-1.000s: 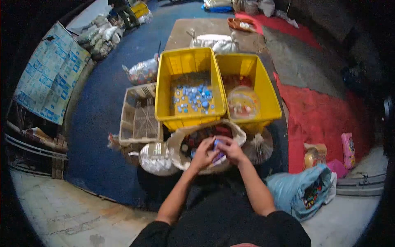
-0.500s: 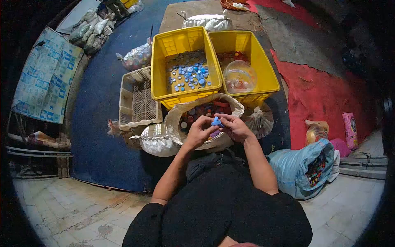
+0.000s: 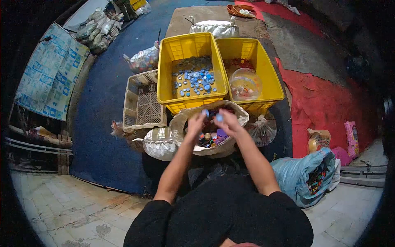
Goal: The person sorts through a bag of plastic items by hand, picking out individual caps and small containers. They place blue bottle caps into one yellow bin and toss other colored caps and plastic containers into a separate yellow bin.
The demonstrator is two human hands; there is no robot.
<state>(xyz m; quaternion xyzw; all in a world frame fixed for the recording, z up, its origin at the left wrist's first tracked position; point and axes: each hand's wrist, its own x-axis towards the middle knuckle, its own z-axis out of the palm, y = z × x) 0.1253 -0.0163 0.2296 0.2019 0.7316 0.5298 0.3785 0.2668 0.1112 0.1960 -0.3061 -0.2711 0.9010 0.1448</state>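
Over the open white sack (image 3: 177, 127) of mixed plastic caps, both my hands are up and smeared by motion. My left hand (image 3: 196, 124) is closed, with a small blue cap (image 3: 205, 112) at its fingertips. Beside it, to the right, my right hand (image 3: 230, 124) pinches another light-blue piece (image 3: 219, 117), which looks like a cap. Below the hands, a purple cap (image 3: 221, 133) and several caps of other colours show in the sack. Just beyond stands a yellow crate (image 3: 192, 101) with many blue caps (image 3: 198, 78) on its bottom.
A second yellow crate (image 3: 273, 82) at the right holds a clear round tub (image 3: 245, 84) and red caps. On the left is a white slatted crate (image 3: 145, 101). A tied white sack (image 3: 158, 149) lies near me, and a blue sack (image 3: 294, 171) of caps is at the right.
My hands have parted and moved up toward the yellow crate. The blue piece held between both hands before now shows as separate blue pieces, one in each hand.
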